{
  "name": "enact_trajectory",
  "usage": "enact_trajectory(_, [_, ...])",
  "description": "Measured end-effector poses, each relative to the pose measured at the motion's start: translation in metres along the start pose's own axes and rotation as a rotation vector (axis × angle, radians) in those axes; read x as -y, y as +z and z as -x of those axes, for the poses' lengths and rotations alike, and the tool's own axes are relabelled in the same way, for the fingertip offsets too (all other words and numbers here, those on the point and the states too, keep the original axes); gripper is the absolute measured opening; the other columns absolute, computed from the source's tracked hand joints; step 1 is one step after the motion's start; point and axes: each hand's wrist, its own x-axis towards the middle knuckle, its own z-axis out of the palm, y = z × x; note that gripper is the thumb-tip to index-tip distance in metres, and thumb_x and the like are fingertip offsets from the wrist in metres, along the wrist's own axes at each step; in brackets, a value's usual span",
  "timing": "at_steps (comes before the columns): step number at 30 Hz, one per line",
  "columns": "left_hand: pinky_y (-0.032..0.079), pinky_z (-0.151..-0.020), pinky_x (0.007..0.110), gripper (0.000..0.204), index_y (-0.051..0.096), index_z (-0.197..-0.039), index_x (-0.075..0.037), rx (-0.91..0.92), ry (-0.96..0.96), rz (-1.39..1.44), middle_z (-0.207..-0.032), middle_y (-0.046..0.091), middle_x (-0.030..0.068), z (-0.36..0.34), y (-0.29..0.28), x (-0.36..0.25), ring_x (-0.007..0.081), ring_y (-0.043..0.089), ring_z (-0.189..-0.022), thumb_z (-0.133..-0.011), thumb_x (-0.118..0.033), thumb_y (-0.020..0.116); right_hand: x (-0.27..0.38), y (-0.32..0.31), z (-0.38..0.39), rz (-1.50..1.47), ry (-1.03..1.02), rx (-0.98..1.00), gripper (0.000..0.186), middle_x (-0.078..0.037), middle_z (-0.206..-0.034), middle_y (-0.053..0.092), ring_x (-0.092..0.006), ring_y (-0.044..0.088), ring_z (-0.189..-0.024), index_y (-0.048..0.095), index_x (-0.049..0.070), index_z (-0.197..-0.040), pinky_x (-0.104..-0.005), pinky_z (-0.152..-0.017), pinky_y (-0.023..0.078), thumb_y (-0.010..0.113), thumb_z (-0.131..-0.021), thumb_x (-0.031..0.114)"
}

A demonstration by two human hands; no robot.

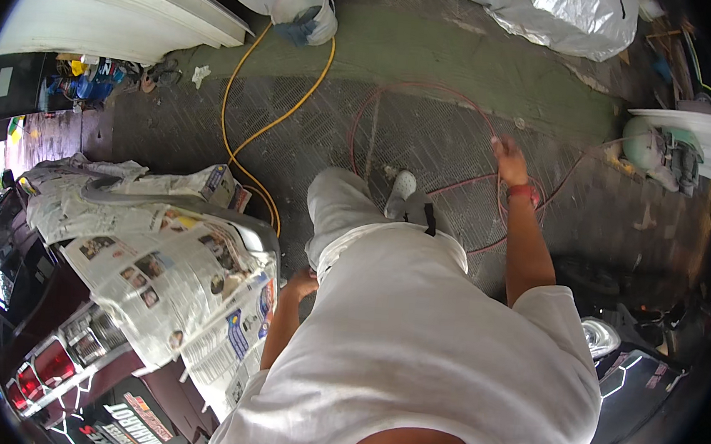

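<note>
A thin red hose (433,86) lies in loose loops over the patterned floor in front of me. My right hand (509,161), a red band at its wrist, is stretched forward and closed on this hose. More of its coils hang and lie just beside the wrist. Low at my left side is my left hand (302,283), close to the newspaper-covered car part (160,265). Its fingers are partly hidden by my clothing, so I cannot make out what they hold, if anything.
A yellow hose (311,93) curves from a white bucket (309,10) holding a dark cloth. At the far right stands a green tank-shaped machine (649,149). A silver sheet (555,21) covers something ahead. A red tail light (43,373) sits at lower left.
</note>
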Motion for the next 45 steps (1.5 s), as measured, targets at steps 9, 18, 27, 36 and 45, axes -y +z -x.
enact_trajectory(9, [0.047,-0.109,0.043,0.063,0.05,-0.149,0.0,-0.452,0.202,0.397,-0.143,0.062,0.0199,-0.129,-0.332,-0.273,0.0353,0.06,-0.13,-0.097,-0.031,0.067,0.106,0.033,-0.094,-0.066,-0.066,-0.048,0.062,-0.027,-0.134,0.065,-0.0422,0.064,-0.124,0.053,0.001,-0.147,-0.0461,-0.103,0.05,0.061,-0.103,0.044])
enact_trajectory(18, [0.048,-0.099,0.044,0.063,0.053,-0.138,-0.006,-0.847,0.244,1.009,-0.129,0.06,0.0111,-0.398,-0.699,-0.409,0.0247,0.059,-0.114,-0.101,-0.057,0.059,0.124,0.124,0.093,0.415,0.686,0.653,0.062,-0.029,-0.121,0.069,-0.0448,0.067,-0.112,0.061,0.001,-0.133,-0.0521,-0.096,0.053,0.067,-0.095,0.05])
enact_trajectory(27, [0.054,-0.087,0.047,0.057,0.072,-0.104,0.016,-1.518,0.514,0.695,-0.102,0.075,0.0241,-0.325,-0.934,-0.521,0.0341,0.07,-0.089,-0.094,-0.04,0.078,0.144,0.22,-0.018,-0.075,0.753,0.439,0.056,-0.019,-0.103,0.075,-0.0308,0.071,-0.092,0.061,-0.001,-0.136,-0.0405,-0.084,0.056,0.07,-0.095,0.036])
enact_trajectory(36, [0.051,-0.07,0.039,0.053,0.066,-0.074,0.012,-1.889,0.645,0.388,-0.075,0.073,0.0189,-0.176,-1.012,-0.592,0.022,0.062,-0.065,-0.09,-0.037,0.08,0.252,0.217,-0.124,-0.141,0.632,0.323,0.051,-0.015,-0.102,0.077,-0.0188,0.073,-0.092,0.057,-0.002,-0.14,-0.0337,-0.081,0.057,0.068,-0.099,0.026])
enact_trajectory(45, [0.055,-0.087,0.042,0.055,0.072,-0.089,0.014,-2.007,0.394,0.221,-0.09,0.076,0.0249,-0.072,-1.101,-0.634,0.0347,0.074,-0.087,-0.083,-0.04,0.082,0.259,0.213,-0.14,-0.187,0.662,0.341,0.056,-0.016,-0.108,0.075,-0.0255,0.071,-0.096,0.059,0.003,-0.142,-0.0366,-0.084,0.056,0.07,-0.097,0.034])
